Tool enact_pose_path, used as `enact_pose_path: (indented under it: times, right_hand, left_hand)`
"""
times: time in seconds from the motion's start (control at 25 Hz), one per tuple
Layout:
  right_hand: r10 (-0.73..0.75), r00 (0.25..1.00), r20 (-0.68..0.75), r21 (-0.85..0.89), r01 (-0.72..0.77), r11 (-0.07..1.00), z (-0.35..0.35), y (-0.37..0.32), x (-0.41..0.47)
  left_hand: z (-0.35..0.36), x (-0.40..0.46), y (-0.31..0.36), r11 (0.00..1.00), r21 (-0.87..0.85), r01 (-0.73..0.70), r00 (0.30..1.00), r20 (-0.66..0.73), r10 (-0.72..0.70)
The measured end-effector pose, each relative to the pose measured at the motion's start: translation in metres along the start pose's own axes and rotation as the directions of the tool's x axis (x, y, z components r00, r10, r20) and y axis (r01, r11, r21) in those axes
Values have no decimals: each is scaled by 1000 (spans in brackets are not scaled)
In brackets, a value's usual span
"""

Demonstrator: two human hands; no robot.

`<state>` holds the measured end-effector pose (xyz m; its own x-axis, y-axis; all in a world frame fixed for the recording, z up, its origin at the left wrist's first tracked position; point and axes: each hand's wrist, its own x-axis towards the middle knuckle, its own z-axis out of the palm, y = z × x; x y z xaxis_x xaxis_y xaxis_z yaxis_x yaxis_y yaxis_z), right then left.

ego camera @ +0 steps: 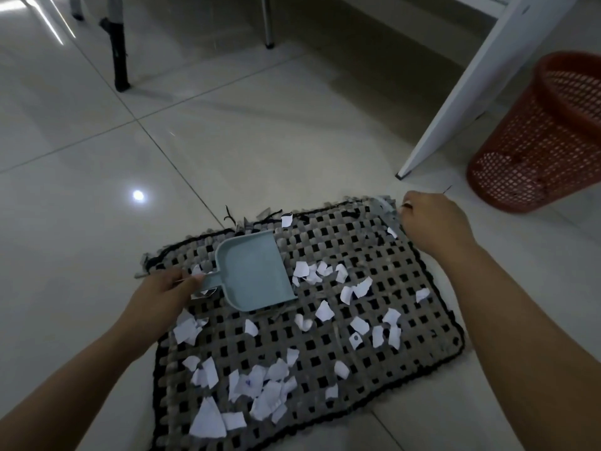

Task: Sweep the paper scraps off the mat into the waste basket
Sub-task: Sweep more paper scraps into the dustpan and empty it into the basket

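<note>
A grey and black woven mat [325, 362] lies on the tiled floor, strewn with several white paper scraps [260, 392], thickest at its near left. A light blue dustpan [253, 271] rests on the mat's far left part, mouth facing right toward a cluster of scraps. My left hand [162, 294] grips its handle. My right hand [435, 222] is at the mat's far right corner, fingers curled round a pale grey brush [387, 213], which is blurred and mostly hidden. The red mesh waste basket [536, 141] stands on the floor to the far right.
A slanted white table leg [471, 92] comes down between the mat and the basket. A black chair leg [118, 53] and a metal leg [268, 21] stand further back. Glossy tiles surround the mat.
</note>
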<state>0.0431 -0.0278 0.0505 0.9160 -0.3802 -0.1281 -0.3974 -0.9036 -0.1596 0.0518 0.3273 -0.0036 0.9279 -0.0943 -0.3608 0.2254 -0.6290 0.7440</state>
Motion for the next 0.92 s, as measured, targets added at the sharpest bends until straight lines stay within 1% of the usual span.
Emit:
enact_pose_path:
  times: [0.04,0.08,0.12,0.2,0.24,0.36,0.44,0.52,0.56,0.64,0.68,0.72,0.76,0.8,0.84,0.92]
  right_hand:
    - [44,999,-8,-18,-45,999,2,5,9]
    - [62,998,13,-42,-61,997,7,8,14]
    - [49,998,48,-73,-45,996,13,8,15]
    - [-15,994,108,-108,27,994,22,-1,5]
    - [-59,990,132,-98,72,993,24,-8,-4]
    - [-202,954,222,6,206,979,28,-39,-49]
    - [-240,927,287,54,234,971,28,-57,-80]
    - [-197,939,281,113,171,979,24,-57,-92]
    - [-148,961,234,124,122,985,21,-50,-88]
    - [-30,997,71,96,23,995,11,-29,-63]
    - [42,999,4,69,-42,997,8,-17,-46]
    - [113,993,-22,52,-112,992,6,-8,-28]
    - [167,986,-11,48,-166,985,7,-3,-15]
    - [187,982,19,39,-187,982,10,-2,-6]
    - [171,984,58,18,-172,985,14,-4,-2]
    - [83,987,138,-17,-81,997,21,-13,-8]
  left_hand:
    - [1,0,-1,1000,19,-16,1000,4,16]
    - [2,-1,-1,999,39,-32,999,7,32]
    - [2,-1,-1,997,57,-43,999,7,43]
    - [3,-2,-1,995,85,-50,999,-2,50]
    - [3,-1,-2,995,92,-49,999,-6,50]
    - [5,0,0,994,104,-41,999,8,41]
    - [7,1,1,992,115,-49,999,11,48]
    - [7,-1,4,990,125,-63,998,6,62]
    - [7,-2,4,989,128,-70,998,5,70]
    - [6,-5,5,989,126,-78,997,7,78]
    - [6,-7,5,989,127,-77,997,9,76]
    - [6,-8,6,988,131,-76,997,8,76]
    - [6,-8,6,988,137,-76,997,8,76]
    - [7,-9,8,987,140,-76,997,7,76]
    - [8,-9,9,987,141,-75,997,6,75]
    - [10,-8,12,986,146,-74,997,4,74]
